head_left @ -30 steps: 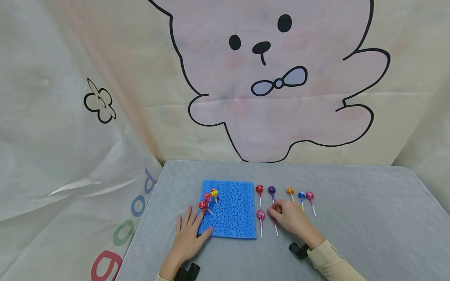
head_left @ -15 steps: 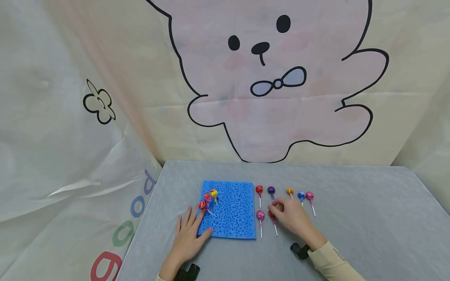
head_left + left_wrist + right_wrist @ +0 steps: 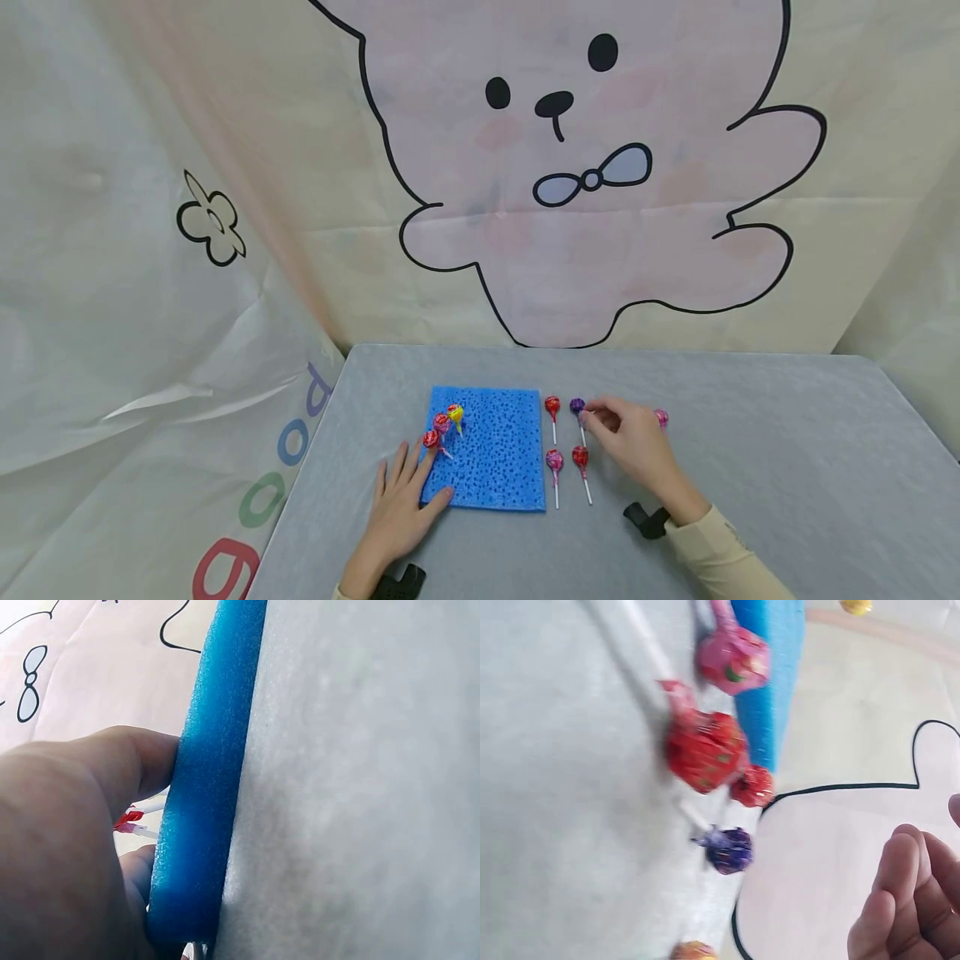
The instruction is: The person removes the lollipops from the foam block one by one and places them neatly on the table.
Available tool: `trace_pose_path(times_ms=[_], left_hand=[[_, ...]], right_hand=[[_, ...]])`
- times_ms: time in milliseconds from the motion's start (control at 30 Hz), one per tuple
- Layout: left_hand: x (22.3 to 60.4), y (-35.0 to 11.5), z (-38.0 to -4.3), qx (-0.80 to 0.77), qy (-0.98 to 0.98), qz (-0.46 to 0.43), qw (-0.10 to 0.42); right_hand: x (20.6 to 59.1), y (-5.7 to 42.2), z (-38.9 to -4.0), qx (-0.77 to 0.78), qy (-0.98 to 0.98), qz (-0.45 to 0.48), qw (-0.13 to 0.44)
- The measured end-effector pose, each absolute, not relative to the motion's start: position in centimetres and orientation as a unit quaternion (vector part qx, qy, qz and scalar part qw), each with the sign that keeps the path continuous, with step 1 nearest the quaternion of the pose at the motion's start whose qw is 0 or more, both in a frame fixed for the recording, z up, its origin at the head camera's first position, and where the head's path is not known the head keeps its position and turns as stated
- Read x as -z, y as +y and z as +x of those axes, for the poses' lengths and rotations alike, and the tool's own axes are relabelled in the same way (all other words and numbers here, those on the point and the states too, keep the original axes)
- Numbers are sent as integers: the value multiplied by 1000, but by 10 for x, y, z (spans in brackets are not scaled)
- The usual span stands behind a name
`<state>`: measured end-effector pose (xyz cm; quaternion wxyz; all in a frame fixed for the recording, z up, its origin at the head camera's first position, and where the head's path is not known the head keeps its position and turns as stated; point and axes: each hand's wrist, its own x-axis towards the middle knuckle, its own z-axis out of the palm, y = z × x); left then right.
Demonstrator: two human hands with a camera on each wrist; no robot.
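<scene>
My left hand [image 3: 401, 504] lies with spread, straight fingers at the left edge of a blue foam block [image 3: 498, 467], its thumb on the near corner. In the left wrist view the thumb touches the block's side [image 3: 202, 765]. My right hand [image 3: 633, 437] hovers over the table with loosely bent fingers and nothing between them. Its fingertips overlap the purple lollipop [image 3: 577, 406] in the head view; in the right wrist view they are apart from that lollipop [image 3: 730, 851]. A red lollipop [image 3: 581, 457] lies just nearer, beside a pink one [image 3: 554, 460].
Red [image 3: 431, 439], pink and yellow [image 3: 455, 412] lollipops are stuck in the block's left side. Another red lollipop [image 3: 552, 405] lies right of the block. Behind my right hand shows a pink lollipop head [image 3: 661, 417]. An orange lollipop [image 3: 695, 951] appears in the right wrist view.
My right hand has moved away from the near red lollipop, up and slightly right, uncovering it and now hiding the orange and blue lollipops in the head view. My left hand has stayed put.
</scene>
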<state>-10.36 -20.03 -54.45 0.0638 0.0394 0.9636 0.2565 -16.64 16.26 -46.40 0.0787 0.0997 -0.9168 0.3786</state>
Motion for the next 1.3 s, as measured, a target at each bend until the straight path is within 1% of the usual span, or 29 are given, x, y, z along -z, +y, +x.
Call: trace_pose_path(times_ms=[267,700,933,1067,1300], left_hand=[[544,-201,-103,-257,964,40,62],[545,-201,-103,-259,963,42,56],[545,-201,-104,-259,963,43,61],[545,-201,-104,-257,963,44,60],[544,-200,-104,-259,963,45,60]], right_hand=[[452,163,-169,-388,-909,113,100],[457,158,-174,-376,-913,126,98],[461,144,-176,-382,-907,157,86],[461,132,-175,-388,-900,176,90],[456,109,-169,-384,-899,194,73]])
